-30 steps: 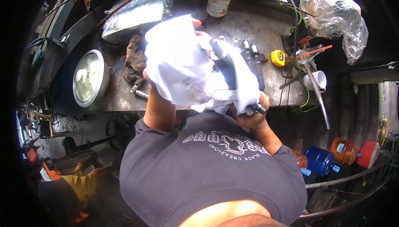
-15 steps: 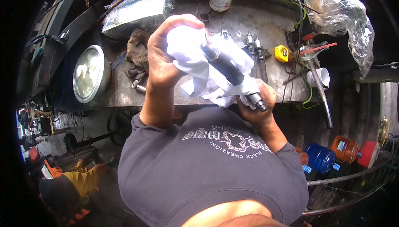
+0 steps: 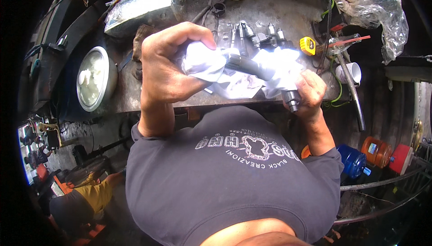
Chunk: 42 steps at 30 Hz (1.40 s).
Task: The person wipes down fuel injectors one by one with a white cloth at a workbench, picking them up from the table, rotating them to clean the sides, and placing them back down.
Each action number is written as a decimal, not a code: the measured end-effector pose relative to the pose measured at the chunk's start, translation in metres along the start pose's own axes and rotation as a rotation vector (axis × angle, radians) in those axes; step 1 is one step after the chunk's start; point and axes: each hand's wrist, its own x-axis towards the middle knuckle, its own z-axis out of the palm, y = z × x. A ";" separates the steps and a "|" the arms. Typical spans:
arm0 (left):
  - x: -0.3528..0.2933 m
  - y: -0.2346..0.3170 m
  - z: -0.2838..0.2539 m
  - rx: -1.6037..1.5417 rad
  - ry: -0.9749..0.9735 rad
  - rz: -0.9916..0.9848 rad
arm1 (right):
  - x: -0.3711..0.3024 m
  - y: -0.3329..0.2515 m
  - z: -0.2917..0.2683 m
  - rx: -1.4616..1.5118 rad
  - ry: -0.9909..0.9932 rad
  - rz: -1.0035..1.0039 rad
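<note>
A dark, stepped metal cylinder (image 3: 245, 65) lies across between my hands above the near side of the workbench, tilted down to the right. A white cloth (image 3: 236, 87) is bunched around both of its ends and hangs beneath it. My left hand (image 3: 164, 68) is closed on the cloth at the cylinder's left end, the thumb side uppermost. At the other end my right hand (image 3: 311, 90) grips the cylinder through the cloth, and a narrower threaded-looking tip pokes out below the fingers. Glare washes out part of the cloth.
Several slim metal parts (image 3: 249, 36) lie on the metal workbench (image 3: 193, 0) beyond my hands. Right of them are a yellow tape measure (image 3: 308, 46), a metal bar (image 3: 355, 97) and a white cup (image 3: 355, 72). A bowl (image 3: 113, 81) stands left. Another person (image 3: 96, 196) is at lower left.
My hands have moved apart, the left one leftward and the right one to the right and up. The cylinder now lies flatter, and more metal parts on the bench show behind it.
</note>
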 end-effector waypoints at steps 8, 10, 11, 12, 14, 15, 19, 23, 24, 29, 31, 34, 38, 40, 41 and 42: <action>-0.005 -0.026 0.020 -0.123 -0.129 -0.367 | 0.010 -0.004 -0.015 -0.244 -0.158 -0.207; -0.005 -0.028 0.026 -0.035 -0.179 -0.430 | 0.012 -0.012 -0.010 -0.253 -0.195 -0.253; -0.004 -0.035 0.025 -0.020 -0.016 -0.321 | 0.013 -0.014 -0.006 -0.213 -0.211 -0.236; -0.003 -0.041 0.022 0.002 0.144 -0.208 | 0.011 -0.014 -0.004 -0.211 -0.204 -0.236; -0.013 -0.059 0.001 -0.242 0.291 -0.118 | 0.004 -0.011 -0.002 -0.208 -0.190 -0.178; -0.015 -0.064 -0.004 -0.385 0.313 -0.061 | 0.000 -0.006 -0.002 -0.190 -0.215 -0.147; -0.028 -0.078 0.000 -0.729 0.381 0.070 | -0.013 -0.003 0.002 -0.124 -0.098 -0.020; -0.045 -0.091 0.012 -0.981 0.518 -0.067 | -0.024 -0.011 0.009 0.011 0.008 0.120; -0.046 -0.093 0.015 -1.032 0.492 -0.039 | -0.025 -0.013 0.012 0.013 0.008 0.121; -0.047 -0.108 0.026 -1.169 0.302 0.103 | -0.024 -0.022 0.023 0.098 0.177 0.254; -0.045 -0.109 0.029 -1.137 0.244 0.093 | -0.028 -0.019 0.025 0.115 0.171 0.278; -0.043 -0.103 0.024 -0.962 0.179 -0.015 | -0.026 -0.018 0.024 0.117 0.165 0.256; -0.020 -0.055 0.023 -0.513 -0.056 -0.203 | -0.025 -0.016 0.022 0.103 0.140 0.234; -0.025 -0.057 0.022 -0.672 0.052 -0.106 | -0.026 -0.017 0.021 0.085 0.115 0.228; -0.028 -0.060 0.018 -0.765 0.030 -0.058 | -0.025 -0.018 0.020 0.104 0.100 0.258; -0.031 -0.069 0.019 -0.859 0.053 0.019 | -0.024 -0.020 0.020 0.128 0.088 0.287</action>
